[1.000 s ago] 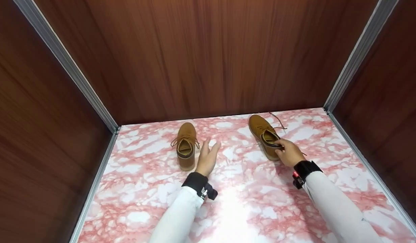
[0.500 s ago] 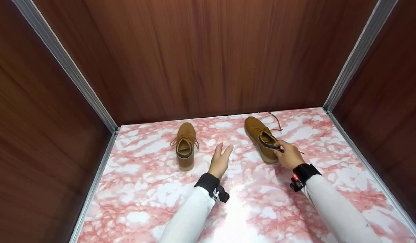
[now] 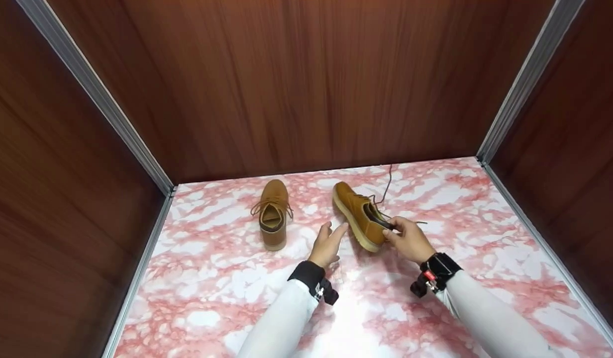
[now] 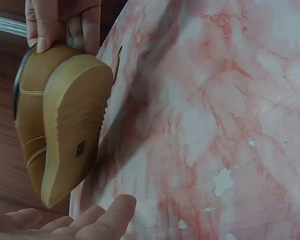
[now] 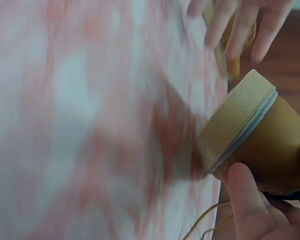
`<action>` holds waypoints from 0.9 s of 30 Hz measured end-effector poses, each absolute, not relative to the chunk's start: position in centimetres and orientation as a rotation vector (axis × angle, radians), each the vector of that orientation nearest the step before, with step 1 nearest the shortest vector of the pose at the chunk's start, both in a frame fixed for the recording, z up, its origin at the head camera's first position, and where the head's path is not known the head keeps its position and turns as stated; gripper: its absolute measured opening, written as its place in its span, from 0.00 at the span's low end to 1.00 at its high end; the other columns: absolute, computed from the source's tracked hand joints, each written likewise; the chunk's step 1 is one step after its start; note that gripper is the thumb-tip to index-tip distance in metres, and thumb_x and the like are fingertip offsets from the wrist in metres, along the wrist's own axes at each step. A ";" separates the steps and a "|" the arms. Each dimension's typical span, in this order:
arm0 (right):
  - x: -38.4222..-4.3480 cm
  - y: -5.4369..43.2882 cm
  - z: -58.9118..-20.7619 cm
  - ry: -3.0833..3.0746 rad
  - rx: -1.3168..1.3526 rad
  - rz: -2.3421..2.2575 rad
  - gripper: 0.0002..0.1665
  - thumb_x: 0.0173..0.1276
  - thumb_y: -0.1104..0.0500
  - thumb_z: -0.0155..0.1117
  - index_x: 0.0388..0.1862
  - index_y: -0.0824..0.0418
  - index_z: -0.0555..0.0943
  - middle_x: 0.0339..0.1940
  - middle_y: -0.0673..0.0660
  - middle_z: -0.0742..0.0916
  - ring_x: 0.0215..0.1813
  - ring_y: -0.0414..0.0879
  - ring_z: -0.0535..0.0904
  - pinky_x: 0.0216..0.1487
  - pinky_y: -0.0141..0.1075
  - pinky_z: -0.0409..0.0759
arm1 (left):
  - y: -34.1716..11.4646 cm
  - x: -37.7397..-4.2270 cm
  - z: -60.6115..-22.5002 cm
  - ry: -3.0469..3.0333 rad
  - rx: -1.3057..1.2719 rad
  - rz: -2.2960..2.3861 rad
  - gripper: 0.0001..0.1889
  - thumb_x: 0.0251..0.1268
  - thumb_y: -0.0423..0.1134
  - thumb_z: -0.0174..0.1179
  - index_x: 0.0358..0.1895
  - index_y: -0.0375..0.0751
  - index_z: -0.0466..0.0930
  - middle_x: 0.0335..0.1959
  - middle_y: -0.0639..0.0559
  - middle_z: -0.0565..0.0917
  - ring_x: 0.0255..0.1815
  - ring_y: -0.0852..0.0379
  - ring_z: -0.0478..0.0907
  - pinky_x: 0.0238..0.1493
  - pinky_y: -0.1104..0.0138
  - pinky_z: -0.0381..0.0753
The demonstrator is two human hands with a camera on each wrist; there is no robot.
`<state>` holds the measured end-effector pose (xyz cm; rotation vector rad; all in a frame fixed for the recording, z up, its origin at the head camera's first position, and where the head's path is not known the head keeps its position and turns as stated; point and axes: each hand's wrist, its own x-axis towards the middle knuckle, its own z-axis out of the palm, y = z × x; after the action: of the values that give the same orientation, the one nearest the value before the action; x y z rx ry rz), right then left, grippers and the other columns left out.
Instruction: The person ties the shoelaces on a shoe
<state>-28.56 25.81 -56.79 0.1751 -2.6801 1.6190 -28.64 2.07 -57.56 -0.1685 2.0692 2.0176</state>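
Tan shoe (image 3: 357,215) is pinched in the right hand (image 3: 408,240) at the collar (image 3: 377,219), heel end. Left hand (image 3: 327,246) has its fingers out, gripping nothing. Shoe lies just ahead of and between the hands, tipped so its sole (image 4: 77,120) faces the left one. Long axis is diagonal: toe far-left, heel near-right. Right hand is on it, left is just beside the sole; contact there, can't confirm.

Relation that matters, my read: that axis is skewed against the second shoe (image 3: 273,215), which stands upright on the marbled table (image 3: 202,258), left of both hands, toe at the back panel (image 3: 296,89). Held shoe's lace (image 3: 389,184) runs out loose toward that panel.

Views: left wrist shows the sole's underside with a dark mark (image 4: 80,148); head gives only the sole edge. Right wrist adds the ribbing round the heel. Can't tell whether the toe touches the table.
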 end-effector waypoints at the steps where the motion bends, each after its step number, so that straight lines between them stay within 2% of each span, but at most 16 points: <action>1: -28.3 25.4 -56.8 -2.674 0.176 1.652 0.09 0.76 0.66 0.62 0.50 0.70 0.78 0.53 0.71 0.87 0.49 0.55 0.90 0.43 0.38 0.89 | 2.1 -28.6 -57.7 2.042 -0.169 2.026 0.46 0.72 0.62 0.57 0.83 0.39 0.52 0.82 0.28 0.57 0.79 0.27 0.63 0.62 0.27 0.75; 3: -27.7 24.7 -56.7 -2.676 0.194 1.685 0.08 0.76 0.65 0.62 0.49 0.69 0.78 0.51 0.70 0.87 0.49 0.55 0.90 0.45 0.42 0.90 | 2.0 -28.6 -57.9 2.020 -0.154 2.026 0.45 0.74 0.60 0.57 0.84 0.40 0.51 0.82 0.30 0.59 0.78 0.28 0.65 0.63 0.28 0.75; 7: -26.5 23.3 -56.6 -2.691 0.234 1.711 0.05 0.75 0.65 0.65 0.45 0.66 0.80 0.48 0.66 0.88 0.48 0.56 0.90 0.47 0.50 0.90 | 1.8 -28.6 -58.2 2.034 -0.042 2.054 0.41 0.76 0.56 0.58 0.80 0.35 0.57 0.75 0.30 0.71 0.73 0.35 0.74 0.71 0.42 0.77; 9: -26.0 22.7 -56.7 -2.707 0.287 1.690 0.04 0.74 0.64 0.66 0.44 0.64 0.81 0.47 0.65 0.88 0.47 0.58 0.91 0.45 0.51 0.90 | 1.6 -28.4 -58.4 2.063 -0.007 2.051 0.38 0.75 0.55 0.59 0.77 0.35 0.62 0.71 0.32 0.77 0.68 0.39 0.79 0.69 0.49 0.80; 12: -25.4 22.0 -56.8 -2.718 0.362 1.666 0.03 0.73 0.63 0.67 0.43 0.61 0.82 0.47 0.65 0.88 0.44 0.60 0.91 0.42 0.47 0.91 | 1.1 -28.1 -58.6 2.070 -0.007 2.040 0.36 0.75 0.57 0.60 0.75 0.36 0.65 0.68 0.33 0.80 0.63 0.41 0.83 0.63 0.49 0.84; 15: -24.8 21.1 -56.8 -2.729 0.445 1.582 0.03 0.72 0.63 0.69 0.41 0.58 0.82 0.61 0.68 0.85 0.44 0.58 0.91 0.41 0.37 0.90 | 0.3 -27.8 -58.6 2.151 -0.016 1.962 0.38 0.74 0.61 0.59 0.75 0.36 0.67 0.67 0.33 0.80 0.64 0.40 0.82 0.63 0.49 0.84; 17: -24.5 20.5 -56.7 -2.740 0.503 1.501 0.05 0.70 0.63 0.71 0.40 0.55 0.83 0.70 0.69 0.81 0.50 0.58 0.89 0.45 0.35 0.89 | -0.2 -27.6 -58.6 2.208 -0.002 1.904 0.40 0.73 0.63 0.59 0.74 0.34 0.67 0.67 0.32 0.80 0.67 0.40 0.80 0.67 0.49 0.81; 19: -24.1 20.0 -56.7 -2.751 0.573 1.402 0.06 0.69 0.62 0.72 0.38 0.53 0.82 0.76 0.70 0.75 0.54 0.58 0.88 0.51 0.38 0.89 | -0.7 -27.5 -58.7 2.245 0.006 1.848 0.42 0.73 0.64 0.58 0.74 0.32 0.67 0.67 0.32 0.80 0.69 0.40 0.78 0.71 0.49 0.77; 21: -23.8 19.5 -56.8 -2.759 0.637 1.335 0.07 0.68 0.62 0.73 0.38 0.52 0.82 0.76 0.71 0.75 0.58 0.61 0.86 0.54 0.44 0.89 | -1.3 -27.4 -58.9 2.250 0.012 1.811 0.43 0.72 0.65 0.58 0.74 0.32 0.67 0.68 0.33 0.79 0.70 0.39 0.77 0.73 0.49 0.76; 24: -23.3 18.9 -57.0 -2.785 0.701 1.237 0.07 0.68 0.60 0.74 0.38 0.51 0.83 0.75 0.71 0.76 0.58 0.62 0.86 0.57 0.51 0.88 | -2.0 -27.1 -59.3 2.201 -0.007 1.788 0.42 0.71 0.64 0.60 0.74 0.33 0.67 0.68 0.33 0.78 0.66 0.39 0.80 0.64 0.47 0.83; 27: -22.8 18.6 -57.3 -2.808 0.742 1.165 0.07 0.67 0.58 0.74 0.40 0.49 0.84 0.75 0.70 0.77 0.58 0.61 0.87 0.57 0.53 0.87 | -2.5 -26.7 -59.6 2.160 -0.026 1.778 0.39 0.70 0.61 0.61 0.73 0.35 0.69 0.65 0.34 0.79 0.55 0.43 0.85 0.51 0.49 0.89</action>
<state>-22.83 18.61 -57.33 0.7425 -2.8084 1.1646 -26.69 -2.50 -59.57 -0.0258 2.1597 1.7779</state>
